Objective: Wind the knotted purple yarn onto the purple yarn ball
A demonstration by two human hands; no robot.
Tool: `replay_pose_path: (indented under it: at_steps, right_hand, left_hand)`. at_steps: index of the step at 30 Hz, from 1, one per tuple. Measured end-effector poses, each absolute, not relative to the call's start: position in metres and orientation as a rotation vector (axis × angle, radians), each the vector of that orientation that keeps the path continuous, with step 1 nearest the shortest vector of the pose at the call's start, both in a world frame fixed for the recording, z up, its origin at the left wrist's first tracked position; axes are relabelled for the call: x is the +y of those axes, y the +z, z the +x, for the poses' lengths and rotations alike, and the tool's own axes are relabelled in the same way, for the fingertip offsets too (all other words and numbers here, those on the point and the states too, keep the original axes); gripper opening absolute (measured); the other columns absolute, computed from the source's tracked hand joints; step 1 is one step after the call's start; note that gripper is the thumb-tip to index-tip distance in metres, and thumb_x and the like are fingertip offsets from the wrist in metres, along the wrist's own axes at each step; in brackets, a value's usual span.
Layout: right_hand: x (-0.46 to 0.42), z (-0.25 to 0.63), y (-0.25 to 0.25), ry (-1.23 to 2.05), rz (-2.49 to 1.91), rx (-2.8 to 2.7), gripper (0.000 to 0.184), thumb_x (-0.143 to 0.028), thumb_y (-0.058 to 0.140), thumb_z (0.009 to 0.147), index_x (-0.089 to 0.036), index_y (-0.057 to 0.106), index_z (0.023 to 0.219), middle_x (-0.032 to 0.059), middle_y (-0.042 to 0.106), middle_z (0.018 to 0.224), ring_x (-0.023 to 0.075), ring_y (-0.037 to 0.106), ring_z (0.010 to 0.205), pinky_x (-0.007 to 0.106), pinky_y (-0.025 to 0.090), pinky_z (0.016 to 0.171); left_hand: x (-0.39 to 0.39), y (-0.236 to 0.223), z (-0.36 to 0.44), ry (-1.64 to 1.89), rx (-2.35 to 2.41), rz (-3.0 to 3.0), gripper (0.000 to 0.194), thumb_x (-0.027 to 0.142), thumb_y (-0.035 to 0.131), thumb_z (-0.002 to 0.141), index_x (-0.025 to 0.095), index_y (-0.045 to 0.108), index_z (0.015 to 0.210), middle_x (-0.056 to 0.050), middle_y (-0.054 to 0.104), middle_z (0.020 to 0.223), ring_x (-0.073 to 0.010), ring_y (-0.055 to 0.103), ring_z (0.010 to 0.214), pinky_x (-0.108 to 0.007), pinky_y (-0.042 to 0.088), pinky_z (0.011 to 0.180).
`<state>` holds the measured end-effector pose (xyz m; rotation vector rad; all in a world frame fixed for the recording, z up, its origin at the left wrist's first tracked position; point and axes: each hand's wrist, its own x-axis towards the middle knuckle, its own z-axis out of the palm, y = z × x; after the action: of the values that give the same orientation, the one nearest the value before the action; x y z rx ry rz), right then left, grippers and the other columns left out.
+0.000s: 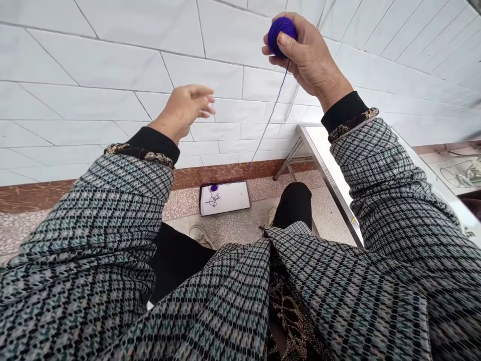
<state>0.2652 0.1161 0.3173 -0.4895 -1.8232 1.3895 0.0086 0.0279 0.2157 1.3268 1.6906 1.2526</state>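
Your right hand (313, 60) is gripping a round purple yarn ball (281, 36).
Its thin strand (271, 116) is slanting down toward a box (237, 196), where a smaller ball (214, 188) is lying beside loose loops (214, 200).

two hands are in view: one left hand (183, 111) and one right hand (313, 62). there are two purple yarn balls, one large ball (278, 36) in the right hand and one small ball (214, 188) at the far left of one shallow box (233, 198). one strand (271, 113) hangs from the large ball, and one loose tangle (213, 200) lies in the box. two checked sleeves (101, 210), two black cuffs (156, 143), two black trouser legs (295, 200) and two light shoes (202, 235) show. one metal-edged table (332, 186) stands at right.
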Motion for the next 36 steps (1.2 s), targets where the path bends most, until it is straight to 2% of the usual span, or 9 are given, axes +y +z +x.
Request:
replay_pose_path:
  at_steps: [3, 7, 13, 20, 22, 25, 27, 30, 36]
  right_hand:
    - [0.110, 0.259, 0.313, 1.298, -0.460, -1.881, 0.013, -0.020, 0.060, 0.110, -0.016, 0.053, 0.119, 0.0016, 0.062, 0.111, 0.0086, 0.059, 0.099, 0.014, 0.051, 0.080]
    - [0.104, 0.248, 0.307, 1.424, -0.477, -1.859, 0.022, -0.027, 0.051, 0.115, -0.016, 0.051, 0.134, 0.0015, 0.055, 0.112, 0.0068, 0.053, 0.089, 0.017, 0.051, 0.081]
    - [0.094, 0.220, 0.288, 1.714, -0.668, -1.697, 0.025, -0.044, 0.042, 0.114, -0.025, 0.053, 0.126, -0.0017, 0.060, 0.124, 0.0085, 0.055, 0.097, 0.018, 0.051, 0.086]
    - [0.078, 0.202, 0.248, 1.955, -0.735, -1.595, 0.041, -0.054, 0.039, 0.117, -0.016, 0.051, 0.106, -0.0018, 0.056, 0.090, 0.0072, 0.057, 0.082, 0.023, 0.052, 0.079]
    - [0.077, 0.207, 0.247, 1.998, -0.835, -1.721, 0.047, -0.057, 0.035, 0.117, -0.015, 0.055, 0.109, -0.0002, 0.061, 0.091, 0.0073, 0.057, 0.074, 0.024, 0.052, 0.073]
    - [0.080, 0.220, 0.252, 1.885, -0.985, -1.895, 0.033, -0.033, 0.041, 0.119, -0.010, 0.060, 0.106, -0.0053, 0.054, 0.069, 0.0040, 0.035, 0.051, 0.019, 0.043, 0.056]
    - [0.085, 0.228, 0.255, 1.833, -0.944, -1.900, 0.029, -0.018, 0.040, 0.118, -0.009, 0.059, 0.098, -0.0108, 0.039, 0.056, 0.0032, 0.019, 0.046, 0.016, 0.038, 0.052]
    - [0.090, 0.234, 0.255, 1.877, -0.854, -1.871, 0.032, -0.015, 0.037, 0.118, -0.011, 0.054, 0.093, -0.0120, 0.037, 0.054, 0.0031, 0.015, 0.047, 0.015, 0.041, 0.053]
    - [0.092, 0.233, 0.253, 1.900, -0.880, -1.791, 0.034, -0.015, 0.035, 0.118, -0.012, 0.052, 0.090, -0.0122, 0.035, 0.054, 0.0025, 0.014, 0.046, 0.015, 0.039, 0.051]
  left_hand:
    - [0.028, 0.244, 0.029, 1.368, 1.560, 1.512, 0.045, 0.017, 0.057, 0.100, 0.011, 0.061, 0.144, -0.008, 0.069, 0.144, -0.0128, 0.074, 0.107, -0.024, 0.054, 0.093]
    - [0.031, 0.276, 0.041, 1.544, 1.444, 2.018, 0.061, 0.007, 0.070, 0.088, 0.017, 0.058, 0.147, -0.007, 0.060, 0.149, -0.0204, 0.067, 0.125, -0.027, 0.052, 0.097]
    - [0.023, 0.298, 0.055, 1.189, 1.571, 2.212, 0.064, 0.006, 0.073, 0.089, 0.017, 0.060, 0.150, -0.013, 0.055, 0.150, -0.0250, 0.064, 0.130, -0.039, 0.052, 0.102]
    - [0.015, 0.267, 0.049, 0.955, 1.692, 2.210, 0.041, 0.020, 0.069, 0.096, 0.013, 0.067, 0.136, -0.002, 0.067, 0.132, -0.0227, 0.059, 0.140, -0.041, 0.040, 0.121]
    - [0.012, 0.259, 0.041, 1.001, 1.687, 2.062, 0.040, 0.022, 0.068, 0.095, 0.015, 0.066, 0.134, 0.001, 0.068, 0.125, -0.0237, 0.068, 0.131, -0.040, 0.050, 0.109]
    - [0.003, 0.251, 0.032, 1.186, 1.517, 1.565, 0.038, 0.014, 0.063, 0.094, 0.017, 0.065, 0.132, 0.003, 0.070, 0.113, -0.0266, 0.079, 0.109, -0.032, 0.058, 0.079]
    - [-0.004, 0.249, 0.030, 1.218, 1.290, 1.240, 0.032, 0.007, 0.045, 0.101, 0.013, 0.066, 0.125, 0.005, 0.069, 0.099, -0.0248, 0.081, 0.098, -0.026, 0.052, 0.067]
    - [-0.011, 0.248, 0.031, 1.200, 1.052, 0.989, 0.043, 0.009, 0.021, 0.110, 0.008, 0.063, 0.103, 0.005, 0.063, 0.079, -0.0190, 0.080, 0.081, -0.019, 0.039, 0.058]
    - [-0.012, 0.230, 0.030, 1.350, 0.950, 0.702, 0.052, 0.034, 0.021, 0.117, 0.016, 0.054, 0.082, 0.001, 0.065, 0.082, -0.0086, 0.065, 0.059, -0.014, 0.032, 0.048]
